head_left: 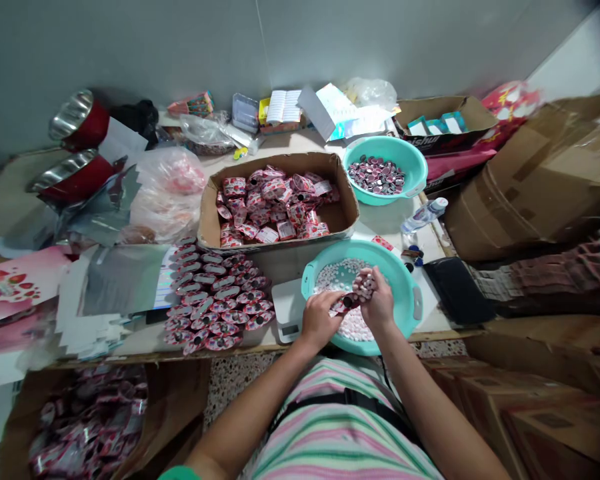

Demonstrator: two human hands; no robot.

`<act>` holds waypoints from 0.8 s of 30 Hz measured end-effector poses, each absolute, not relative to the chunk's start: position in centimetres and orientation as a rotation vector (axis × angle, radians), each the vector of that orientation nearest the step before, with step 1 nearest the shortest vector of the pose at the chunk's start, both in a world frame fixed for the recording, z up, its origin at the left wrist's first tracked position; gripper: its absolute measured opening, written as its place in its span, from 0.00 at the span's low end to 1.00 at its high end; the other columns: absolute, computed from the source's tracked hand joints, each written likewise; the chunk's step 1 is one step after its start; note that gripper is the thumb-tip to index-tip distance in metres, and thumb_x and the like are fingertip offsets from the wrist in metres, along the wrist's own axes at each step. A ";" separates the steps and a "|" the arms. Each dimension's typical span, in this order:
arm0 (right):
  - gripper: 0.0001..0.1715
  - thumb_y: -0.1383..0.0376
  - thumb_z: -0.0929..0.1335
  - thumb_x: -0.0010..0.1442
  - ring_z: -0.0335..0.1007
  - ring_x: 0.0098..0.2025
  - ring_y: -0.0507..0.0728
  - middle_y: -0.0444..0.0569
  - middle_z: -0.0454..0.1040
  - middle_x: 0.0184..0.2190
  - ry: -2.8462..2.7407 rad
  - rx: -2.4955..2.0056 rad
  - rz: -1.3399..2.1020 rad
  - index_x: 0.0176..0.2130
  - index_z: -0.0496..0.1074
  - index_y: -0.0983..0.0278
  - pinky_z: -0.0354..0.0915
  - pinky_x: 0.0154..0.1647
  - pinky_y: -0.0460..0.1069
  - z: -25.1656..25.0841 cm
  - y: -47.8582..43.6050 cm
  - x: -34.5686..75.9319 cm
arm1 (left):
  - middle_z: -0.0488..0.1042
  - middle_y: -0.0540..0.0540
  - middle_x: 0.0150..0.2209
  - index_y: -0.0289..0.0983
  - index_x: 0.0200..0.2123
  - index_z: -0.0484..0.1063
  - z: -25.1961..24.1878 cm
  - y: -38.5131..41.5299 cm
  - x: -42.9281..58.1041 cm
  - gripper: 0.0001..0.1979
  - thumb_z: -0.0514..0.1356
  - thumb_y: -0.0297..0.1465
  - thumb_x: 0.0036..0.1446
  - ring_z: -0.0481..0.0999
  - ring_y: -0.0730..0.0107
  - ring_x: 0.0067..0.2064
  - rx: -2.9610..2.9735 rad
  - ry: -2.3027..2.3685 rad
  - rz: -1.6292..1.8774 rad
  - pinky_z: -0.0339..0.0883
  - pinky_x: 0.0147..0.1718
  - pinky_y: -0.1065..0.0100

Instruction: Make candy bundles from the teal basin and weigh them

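Over a turquoise basin [411, 293] of small pale pink pieces [353, 325], my left hand [322, 319] holds a small red and pink container [347, 304] with a dark round opening. Beside it, my right hand [379, 300] is closed around a heap of the pale pieces [364, 284], close to the container's opening. A white scale [287, 313] sits at the basin's left side, partly beneath it. Further left, rows of similar containers [220, 300] stand packed together on the table.
Behind is a cardboard box [341, 208] of more containers. A second turquoise basin [420, 167] holds dark-rimmed lids. A bottle [425, 215] and a black case [459, 291] lie right. Papers [125, 280] cover the left; cartons [520, 180] stand right.
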State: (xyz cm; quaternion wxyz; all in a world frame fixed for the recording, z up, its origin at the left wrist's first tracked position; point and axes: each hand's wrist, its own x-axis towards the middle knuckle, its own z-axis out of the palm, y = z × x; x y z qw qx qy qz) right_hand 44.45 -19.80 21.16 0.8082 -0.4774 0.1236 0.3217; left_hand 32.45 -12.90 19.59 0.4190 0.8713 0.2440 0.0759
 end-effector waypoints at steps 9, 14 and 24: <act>0.25 0.51 0.70 0.53 0.55 0.16 0.47 0.37 0.55 0.13 0.209 -1.071 0.635 0.20 0.57 0.62 0.52 0.15 0.43 22.1 -19.2 43.8 | 0.76 0.50 0.46 0.45 0.48 0.72 19.7 -13.0 33.0 0.20 0.64 0.28 0.50 0.73 0.64 0.48 2.167 0.606 0.194 0.65 0.48 0.63; 0.26 0.52 0.70 0.54 0.50 0.15 0.46 0.36 0.53 0.13 0.212 -1.046 0.653 0.19 0.55 0.62 0.49 0.14 0.43 22.6 -19.0 43.6 | 0.76 0.49 0.46 0.44 0.47 0.72 19.8 -13.1 33.3 0.18 0.64 0.28 0.50 0.73 0.64 0.48 2.145 0.609 0.210 0.65 0.48 0.63; 0.26 0.52 0.69 0.55 0.51 0.15 0.46 0.35 0.51 0.14 0.203 -1.020 0.645 0.20 0.54 0.61 0.53 0.16 0.44 23.0 -19.1 43.6 | 0.76 0.49 0.45 0.43 0.46 0.73 19.3 -13.5 33.4 0.20 0.66 0.29 0.48 0.74 0.64 0.47 2.088 0.621 0.256 0.66 0.48 0.63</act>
